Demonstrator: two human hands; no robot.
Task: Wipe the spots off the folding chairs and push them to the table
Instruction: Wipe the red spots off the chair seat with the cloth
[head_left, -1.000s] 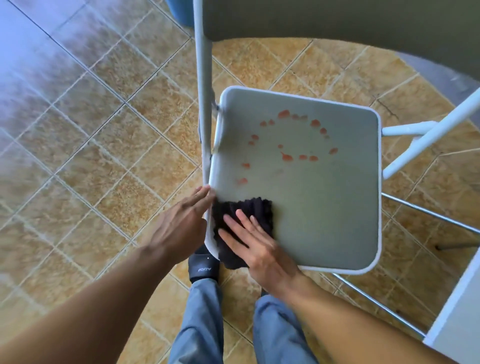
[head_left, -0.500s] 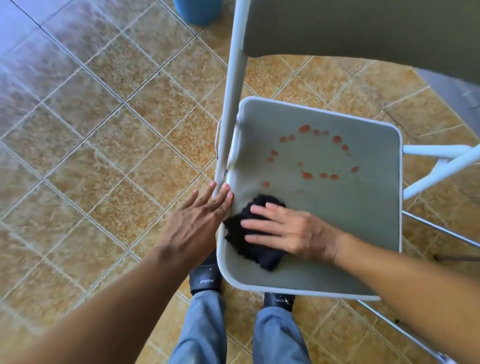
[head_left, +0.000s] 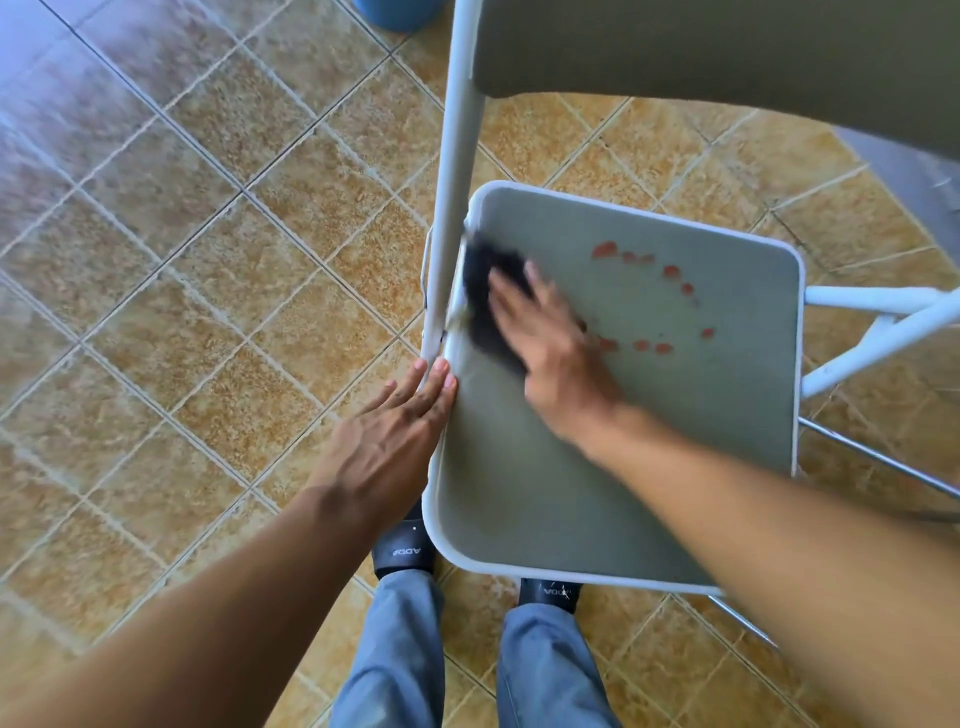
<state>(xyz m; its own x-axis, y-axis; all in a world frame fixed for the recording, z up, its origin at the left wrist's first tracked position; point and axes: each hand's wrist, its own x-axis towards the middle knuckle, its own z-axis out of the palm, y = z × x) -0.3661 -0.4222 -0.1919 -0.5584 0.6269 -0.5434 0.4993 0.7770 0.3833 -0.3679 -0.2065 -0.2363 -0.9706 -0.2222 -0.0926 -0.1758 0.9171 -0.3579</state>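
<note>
A grey folding chair with a white frame stands in front of me, its seat (head_left: 675, 467) facing up. Several red spots (head_left: 670, 271) lie in an arc on the far half of the seat. My right hand (head_left: 550, 338) presses flat on a dark cloth (head_left: 485, 296) at the seat's far left part, blurred by motion. My left hand (head_left: 389, 436) rests flat with fingers straight against the seat's left rim, by the upright frame tube (head_left: 457, 156). The backrest (head_left: 727, 62) fills the top right.
The floor is tan tile (head_left: 208, 312). A blue container (head_left: 400, 13) stands at the top edge. Chair legs and crossbars (head_left: 878, 322) stick out to the right. My feet in black slippers (head_left: 402, 553) stand just under the seat's near edge.
My right hand slid the cloth from the seat's near left corner up along the left side. The red spots on the left of the arc are gone. My left hand stayed on the rim.
</note>
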